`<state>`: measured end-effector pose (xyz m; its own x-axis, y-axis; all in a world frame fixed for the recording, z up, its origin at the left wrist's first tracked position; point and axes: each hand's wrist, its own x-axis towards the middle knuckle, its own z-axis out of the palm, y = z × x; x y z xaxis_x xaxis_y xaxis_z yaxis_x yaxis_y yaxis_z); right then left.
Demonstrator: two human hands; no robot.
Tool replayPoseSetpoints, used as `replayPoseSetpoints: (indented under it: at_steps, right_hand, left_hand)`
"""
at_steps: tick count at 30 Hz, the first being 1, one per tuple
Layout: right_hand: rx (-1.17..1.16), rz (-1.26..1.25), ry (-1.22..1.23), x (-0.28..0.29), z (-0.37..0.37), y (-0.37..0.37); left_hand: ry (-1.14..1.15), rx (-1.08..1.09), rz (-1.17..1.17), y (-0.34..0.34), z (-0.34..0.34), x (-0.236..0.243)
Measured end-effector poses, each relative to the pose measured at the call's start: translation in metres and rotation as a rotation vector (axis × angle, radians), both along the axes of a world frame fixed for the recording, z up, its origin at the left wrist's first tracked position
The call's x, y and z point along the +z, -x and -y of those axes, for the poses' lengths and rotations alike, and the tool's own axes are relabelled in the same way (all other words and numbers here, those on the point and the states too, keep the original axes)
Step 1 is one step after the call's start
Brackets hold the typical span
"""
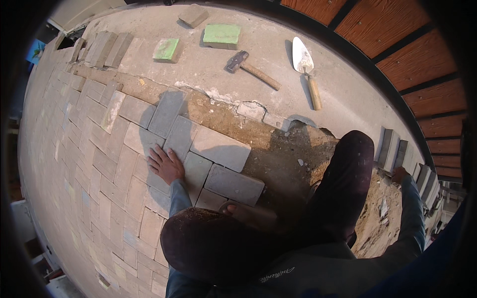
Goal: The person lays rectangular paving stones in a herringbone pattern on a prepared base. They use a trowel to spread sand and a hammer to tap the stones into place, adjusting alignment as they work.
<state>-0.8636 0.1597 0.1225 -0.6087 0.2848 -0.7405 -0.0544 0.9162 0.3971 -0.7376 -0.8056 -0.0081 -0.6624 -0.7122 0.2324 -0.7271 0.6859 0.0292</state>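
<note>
My left hand (166, 164) lies flat with its fingers spread on the laid paving blocks (139, 139), holding nothing. Close to it, a pale paving block (221, 147) and a grey paving block (234, 185) form the edge of the paving beside bare sand. Far out to the right, my right hand (399, 175) is closed at the near end of a standing grey paving block (401, 153), one of a row; its fingertips are partly hidden. My bent knees and one foot come between the two hands.
A wooden-handled hammer (252, 70) and a trowel (307, 72) lie on the concrete strip (268, 39) ahead. Two green-topped blocks (222, 36) and a grey block (194, 16) are farther left. Stacked blocks (109, 48) stand at far left. A brown slatted gate (382, 44) borders the right.
</note>
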Motion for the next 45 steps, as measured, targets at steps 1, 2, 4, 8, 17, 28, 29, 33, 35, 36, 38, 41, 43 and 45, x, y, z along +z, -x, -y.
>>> replayPoseSetpoints:
  at_steps: [1,2,4,8,17,28,29,33,35,36,38,41,43,45]
  right_hand:
    - [-0.004,0.092,-0.178,0.002,-0.092,-0.075]
    - [0.028,0.201,-0.364,0.023,-0.162,-0.123]
    - [0.073,0.416,-0.609,0.067,-0.231,-0.196]
    - [-0.946,-0.736,-0.631,-0.039,-0.171,-0.378]
    - [-0.763,-0.742,0.221,-0.079,-0.012,-0.322]
    - [-0.958,-1.412,0.042,-0.2,-0.012,-0.238]
    - [-0.904,-1.41,0.078,-0.201,0.001,-0.233]
    - [-0.826,-1.36,0.097,-0.188,0.022,-0.259]
    - [-0.865,-1.334,0.146,-0.18,0.034,-0.263]
    - [-0.84,-1.351,0.172,-0.181,0.044,-0.26]
    - [-0.86,-1.418,0.349,-0.178,0.053,-0.254]
    - [-0.761,-1.438,0.401,-0.186,0.066,-0.226]
    - [-0.552,-1.398,0.205,-0.185,0.063,-0.198]
    - [-0.656,-1.467,0.329,-0.195,0.046,-0.172]
  left_hand:
    - [-0.038,-0.045,-0.013,0.006,-0.014,-0.024]
    - [-0.101,-0.048,-0.03,0.0,-0.018,-0.058]
    - [-0.183,0.027,-0.009,-0.038,-0.009,-0.096]
    - [-0.067,-0.048,0.096,-0.052,0.047,-0.055]
    - [-0.607,-0.817,0.541,-0.025,0.142,0.084]
    - [-0.917,-0.42,0.407,0.192,0.065,0.175]
    - [-0.881,-0.523,0.355,0.195,0.054,0.182]
    - [-1.063,-0.53,0.431,0.206,-0.038,0.145]
    - [-1.068,-0.481,0.466,0.201,-0.07,0.142]
    - [-1.104,-0.445,0.5,0.201,-0.069,0.139]
    - [-1.119,-0.372,0.576,0.201,-0.052,0.133]
    - [-1.015,-0.281,0.523,0.183,0.02,0.13]
    - [-1.032,-0.328,0.541,0.182,0.031,0.12]
    - [-1.05,-0.376,0.567,0.19,0.024,0.102]
